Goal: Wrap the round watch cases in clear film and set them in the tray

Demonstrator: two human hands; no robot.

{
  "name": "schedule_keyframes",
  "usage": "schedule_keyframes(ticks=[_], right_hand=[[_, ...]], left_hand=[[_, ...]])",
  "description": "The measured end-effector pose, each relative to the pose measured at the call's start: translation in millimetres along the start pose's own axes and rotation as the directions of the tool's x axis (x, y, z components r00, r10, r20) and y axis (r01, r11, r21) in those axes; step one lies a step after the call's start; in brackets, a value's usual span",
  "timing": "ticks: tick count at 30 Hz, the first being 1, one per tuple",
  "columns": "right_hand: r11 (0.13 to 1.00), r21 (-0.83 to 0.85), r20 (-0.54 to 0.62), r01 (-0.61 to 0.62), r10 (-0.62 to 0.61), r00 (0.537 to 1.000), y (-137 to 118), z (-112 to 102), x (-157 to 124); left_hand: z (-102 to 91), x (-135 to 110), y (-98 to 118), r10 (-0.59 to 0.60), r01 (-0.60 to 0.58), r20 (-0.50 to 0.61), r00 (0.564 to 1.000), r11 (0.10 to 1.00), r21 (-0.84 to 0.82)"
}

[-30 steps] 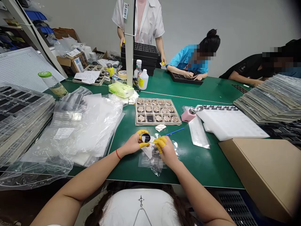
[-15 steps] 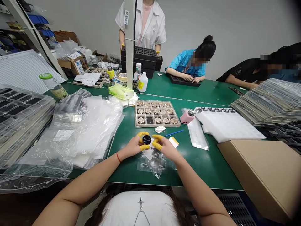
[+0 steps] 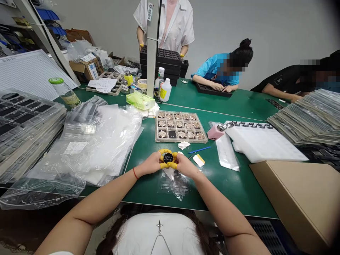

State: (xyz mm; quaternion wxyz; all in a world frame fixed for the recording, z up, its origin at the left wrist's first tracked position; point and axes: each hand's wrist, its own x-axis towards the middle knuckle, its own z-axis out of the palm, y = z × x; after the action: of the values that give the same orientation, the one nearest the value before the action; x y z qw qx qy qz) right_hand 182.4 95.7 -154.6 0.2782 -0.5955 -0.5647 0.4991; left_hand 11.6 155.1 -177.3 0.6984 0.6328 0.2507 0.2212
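Note:
My left hand (image 3: pixel 152 163) and my right hand (image 3: pixel 185 165) meet above the green table (image 3: pixel 233 191), both with yellow finger cots. Together their fingertips pinch a small round black disc (image 3: pixel 168 157) from both sides. Under my hands lies a small clear plastic bag (image 3: pixel 174 182). Just beyond stands a beige tray (image 3: pixel 180 127) with rows of round metal parts. A small white scrap (image 3: pixel 183 145), a blue stick (image 3: pixel 199 149) and a yellow-edged white pad (image 3: pixel 199 160) lie between the tray and my right hand.
Clear bags (image 3: pixel 87 148) and stacked trays (image 3: pixel 23 131) fill the left. A pink dispenser bottle (image 3: pixel 216 131), white foam sheets (image 3: pixel 261 143), a cardboard box (image 3: pixel 300 194) and stacked sleeves (image 3: pixel 310 117) are right. A white post (image 3: pixel 152 47) stands behind. Three other people work at the far side.
My right hand put down the white pad it held against the disc, and its fingers now join the left hand's on the disc. The view shifted slightly.

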Motion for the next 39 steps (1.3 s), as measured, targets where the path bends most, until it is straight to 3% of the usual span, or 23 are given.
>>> schedule_keyframes(ticks=[8,15,20,25,31,39], right_hand=[[0.998,0.013,0.131,0.062,-0.063,0.989,-5.0,-11.9,-5.0],[0.992,-0.126,-0.036,0.017,-0.022,0.999,6.6,0.9,4.5],[0.978,-0.209,-0.004,0.03,-0.031,1.0,-0.1,-4.4,2.5],[0.997,-0.068,0.144,0.047,-0.036,0.989,-5.9,-12.6,-1.1],[0.985,0.149,-0.028,0.088,-0.085,0.996,-8.3,-9.7,15.8],[0.991,0.122,-0.017,0.054,-0.052,0.999,-18.8,-9.6,27.5]], left_hand=[[2.6,0.8,3.4,-0.036,0.037,0.055,0.998,0.999,-0.005],[-0.8,0.0,0.9,-0.006,0.003,0.034,0.999,0.998,0.068],[-2.2,0.9,3.7,-0.021,0.017,0.038,0.999,0.996,0.089],[-1.8,0.6,7.3,-0.046,0.043,0.056,0.997,0.998,0.055],[-0.3,2.7,4.0,-0.034,0.033,0.001,0.999,0.995,-0.099],[-8.7,5.1,0.2,0.002,-0.009,-0.078,0.997,0.996,-0.085]])
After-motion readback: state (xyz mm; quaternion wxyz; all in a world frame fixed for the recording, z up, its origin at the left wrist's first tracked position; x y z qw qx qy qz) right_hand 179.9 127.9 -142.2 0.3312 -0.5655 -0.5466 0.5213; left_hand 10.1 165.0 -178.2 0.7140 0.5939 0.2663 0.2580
